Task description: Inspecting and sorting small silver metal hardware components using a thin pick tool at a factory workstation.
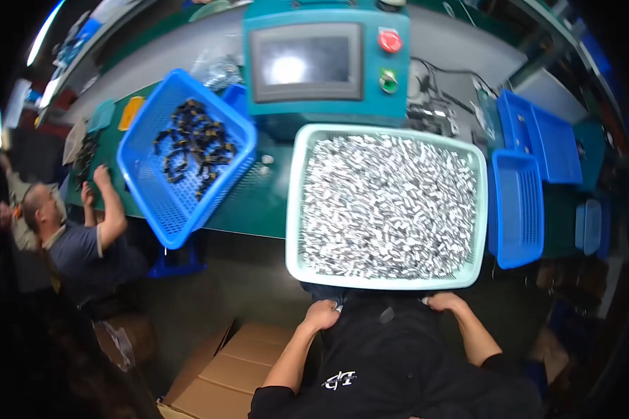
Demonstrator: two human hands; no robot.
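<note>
Hanging curled beside the black shirt (398, 349), left hand (322, 315) and right hand (445, 302) have unclear grips. Between them and one teal box-shaped machine (328, 70) sits one pale-green rectangular plastic basket (391, 282) of uncountable silver metal pieces (391, 206); ahead-left, one blue plastic basket (145, 183) holds black parts (206, 148).

Before me, at the front of the workbench (248, 220), a first basket (293, 209) is holding small pieces (395, 209), while a control unit (314, 70) is standing behind it and the person's left hand (323, 315) and right hand (446, 302) are resting at the waist before it. To its left, a second basket (134, 185) is containing a pile of parts (196, 143); a co-worker (77, 241) is sitting farther left, and a carton (241, 366) is lying beside the person's left forearm. To its right, a third basket (517, 209) is standing close by, two trays (558, 143) lying behind.
</note>
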